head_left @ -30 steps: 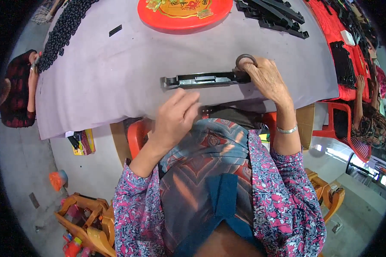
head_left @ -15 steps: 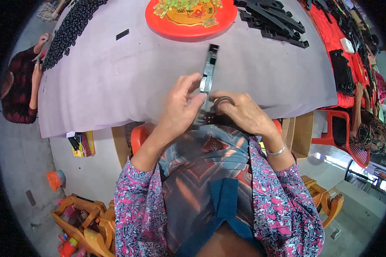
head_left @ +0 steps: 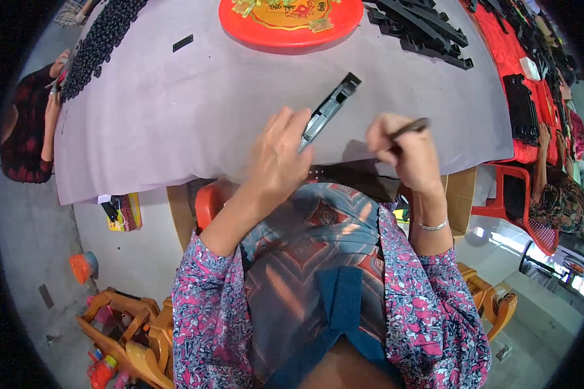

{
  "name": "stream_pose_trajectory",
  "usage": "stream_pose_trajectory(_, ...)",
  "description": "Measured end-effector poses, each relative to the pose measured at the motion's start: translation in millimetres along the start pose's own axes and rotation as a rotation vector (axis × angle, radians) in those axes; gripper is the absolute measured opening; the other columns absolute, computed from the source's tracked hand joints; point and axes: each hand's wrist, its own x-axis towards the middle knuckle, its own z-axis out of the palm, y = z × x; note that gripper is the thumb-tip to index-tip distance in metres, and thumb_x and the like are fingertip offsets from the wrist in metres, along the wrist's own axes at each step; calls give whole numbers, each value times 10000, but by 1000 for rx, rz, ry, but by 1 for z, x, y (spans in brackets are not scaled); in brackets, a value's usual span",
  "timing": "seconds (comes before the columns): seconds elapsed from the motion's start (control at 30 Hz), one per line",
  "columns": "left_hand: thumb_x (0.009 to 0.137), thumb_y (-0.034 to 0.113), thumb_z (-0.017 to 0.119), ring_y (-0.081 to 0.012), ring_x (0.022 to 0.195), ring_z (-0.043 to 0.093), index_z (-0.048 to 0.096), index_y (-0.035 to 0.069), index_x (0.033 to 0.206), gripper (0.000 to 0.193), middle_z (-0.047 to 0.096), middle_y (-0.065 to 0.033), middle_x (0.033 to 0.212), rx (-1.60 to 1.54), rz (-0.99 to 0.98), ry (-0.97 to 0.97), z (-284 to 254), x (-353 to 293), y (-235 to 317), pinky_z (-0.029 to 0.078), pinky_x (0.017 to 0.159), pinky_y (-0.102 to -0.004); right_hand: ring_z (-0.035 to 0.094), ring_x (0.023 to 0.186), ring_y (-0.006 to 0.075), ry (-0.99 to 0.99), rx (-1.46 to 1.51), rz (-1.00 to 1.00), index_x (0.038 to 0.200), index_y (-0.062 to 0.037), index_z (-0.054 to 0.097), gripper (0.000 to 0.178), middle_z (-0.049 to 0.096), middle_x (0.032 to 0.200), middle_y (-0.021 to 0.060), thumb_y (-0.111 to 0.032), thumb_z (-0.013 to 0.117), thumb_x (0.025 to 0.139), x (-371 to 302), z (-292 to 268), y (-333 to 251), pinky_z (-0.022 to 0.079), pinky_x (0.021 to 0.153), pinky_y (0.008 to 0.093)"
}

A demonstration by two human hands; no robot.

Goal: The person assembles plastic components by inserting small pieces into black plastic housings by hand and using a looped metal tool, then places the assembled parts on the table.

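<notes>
My left hand [head_left: 279,148] is closed around the lower end of a long, narrow black part [head_left: 331,107] with a shiny, slotted face. This part slants up and to the right over the near edge of the table. To its right, apart from it, my right hand [head_left: 414,159] is raised and blurred by motion. Its fingers are curled around a dark tool with a rounded handle [head_left: 411,127], whose other end is hidden in the fist. A small flat black plate [head_left: 183,43] lies farther off on the table.
A red plate [head_left: 292,43] with yellow-green clear pieces stands at the far middle of the cloth-covered table [head_left: 207,110]. Long black parts [head_left: 425,32] are piled right of it. Small black pieces [head_left: 100,58] heap at the left edge, near another person's hands [head_left: 55,94].
My right hand has pulled away from the part to the right, taking the dark tool along. The long black part has tilted further right in my left hand.
</notes>
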Motion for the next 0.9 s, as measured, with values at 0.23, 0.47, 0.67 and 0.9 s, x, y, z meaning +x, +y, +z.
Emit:
stream_pose_trajectory(0.23, 707, -15, 706, -355, 887, 585, 613, 13, 1127, 432, 575, -139, 968, 143, 227, -54, -10, 11, -4, 494, 735, -437, 221, 517, 105, -21, 970, -300, 623, -125, 369, 509, 294, 536, -29, -414, 335, 1040, 12, -26, -18, 183, 481, 285)
stream_pose_trajectory(0.47, 744, -33, 601, -312, 912, 605, 624, 40, 1100, 364, 588, -116, 986, 111, 189, 5, -4, 13, 3, 480, 778, -415, 197, 515, 107, -28, 1093, -289, 595, -132, 330, 536, 276, 536, -28, -424, 334, 1045, 50, -13, 0, 191, 491, 279)
stream_pose_trajectory(0.67, 763, 13, 666, -303, 927, 633, 655, 56, 1028, 268, 614, -108, 1033, 124, 173, -1, 1, 9, 3, 512, 790, -400, 196, 505, 105, -27, 1082, -237, 597, -142, 321, 557, 274, 531, -30, -451, 299, 1061, 57, -9, 15, 198, 487, 279)
stream_pose_trajectory(0.9, 815, 51, 600, -268, 926, 641, 665, 72, 995, 193, 637, -102, 1021, 186, 248, 17, 12, 9, -4, 505, 784, -384, 180, 485, 103, -63, 1145, -179, 580, -145, 314, 583, 252, 504, -39, -474, 296, 1061, 63, -12, 23, 174, 471, 280)
